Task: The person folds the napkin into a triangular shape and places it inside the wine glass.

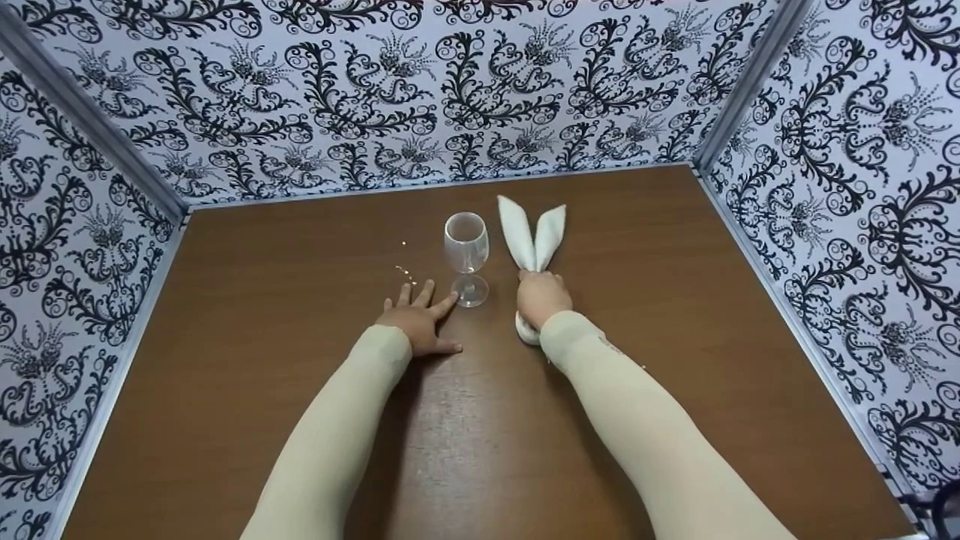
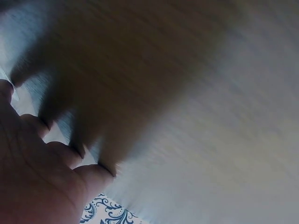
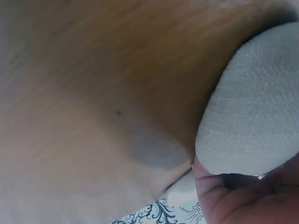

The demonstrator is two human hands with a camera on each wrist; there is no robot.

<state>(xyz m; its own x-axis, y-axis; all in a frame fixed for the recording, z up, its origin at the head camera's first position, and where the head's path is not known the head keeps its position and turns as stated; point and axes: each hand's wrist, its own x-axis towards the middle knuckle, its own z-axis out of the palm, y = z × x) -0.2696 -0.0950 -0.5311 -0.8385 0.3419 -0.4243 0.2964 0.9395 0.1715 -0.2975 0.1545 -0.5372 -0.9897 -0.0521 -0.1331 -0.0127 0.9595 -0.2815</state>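
A clear stemmed wine glass [image 1: 466,244] stands upright on the brown wooden table. Palm down and with fingers spread, my left hand [image 1: 416,322] lies on the tabletop just left of it, the index fingertip at the edge of the glass's foot. To the right, my right hand [image 1: 544,296] grips a white cloth napkin [image 1: 516,232] round its middle. Two pointed ends of the napkin stick out beyond the fist like ears. Its rounded lower end [image 3: 252,102] shows large in the right wrist view, beside the curled fingers [image 3: 210,198]. The gripped part is hidden.
Patterned black-and-white panels [image 1: 390,97] border the table [image 1: 262,300] at the back and both sides, joined by grey metal posts [image 1: 750,82]. Small shiny specks [image 1: 405,271] dot the wood beyond the left fingers. Something dark [image 1: 946,510] sits at the lower right edge.
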